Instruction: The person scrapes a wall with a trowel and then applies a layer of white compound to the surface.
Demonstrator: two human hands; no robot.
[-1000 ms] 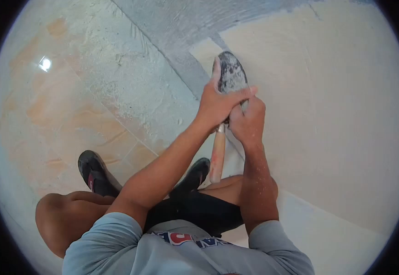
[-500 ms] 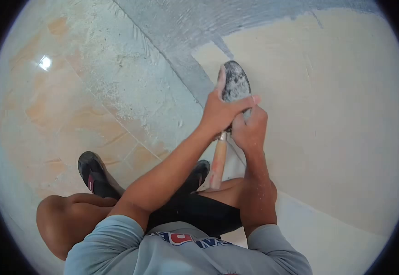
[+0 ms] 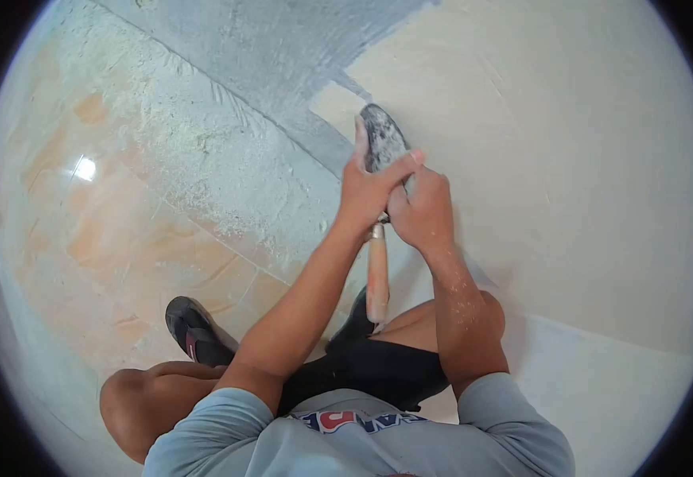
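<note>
Seen from above – squatting close to a wall [image 3: 585, 159] coated in smooth cream plaster. Grey bare strip of render [image 3: 283, 56] at the top, between the cream coat and the floor, with the border of the fresh coat cutting diagonal across it. Tiled floor [image 3: 132, 238] on the left side, orange-beige, glossy, with one bright reflection of a lamp and much white dust and crumbs scattered along the foot of the wall.

Trowel [image 3: 380, 143] held against the wall at the lower edge of the cream coat, near the grey strip. Blade dark and spotted with dried plaster, wooden handle [image 3: 376, 274] pointing down toward the knees. Left hand [image 3: 366, 191] pressed over the blade, fingers spread across the metal, thumb up along the edge. Right hand [image 3: 422, 211] clenched around the neck of the trowel just beside the left, the two hands touching. White splashes on the right forearm.

Below – grey shirt, black shorts, bare knees, and one black sandal [image 3: 195, 334] standing on the tiles
</note>
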